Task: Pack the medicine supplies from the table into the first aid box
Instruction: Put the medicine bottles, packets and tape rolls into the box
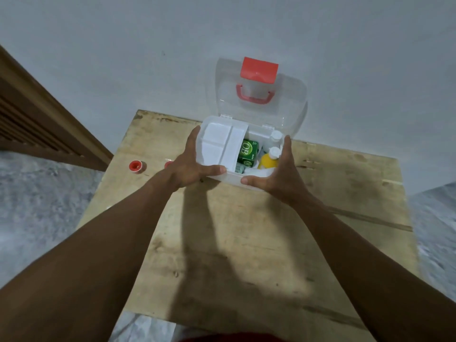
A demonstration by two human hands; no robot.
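Note:
The clear first aid box (229, 180) stands at the far side of the wooden table (246, 243), its lid (291, 104) with red latch and handle raised against the wall. Inside lie a green carton (249, 149), a yellow bottle (267, 162) and a white bottle (275, 137). A white divider tray (219, 144) sits tilted over the box's left half. My left hand (190, 166) grips the box's left side and tray edge. My right hand (278, 176) clasps the box's right front corner. A red tape roll (137, 166) lies on the table to the left; a second red item (168, 164) shows behind my left wrist.
A white wall stands right behind the box. A brown wooden louvred panel (37, 124) leans at the left. Grey marbled floor (42, 206) surrounds the table on both sides.

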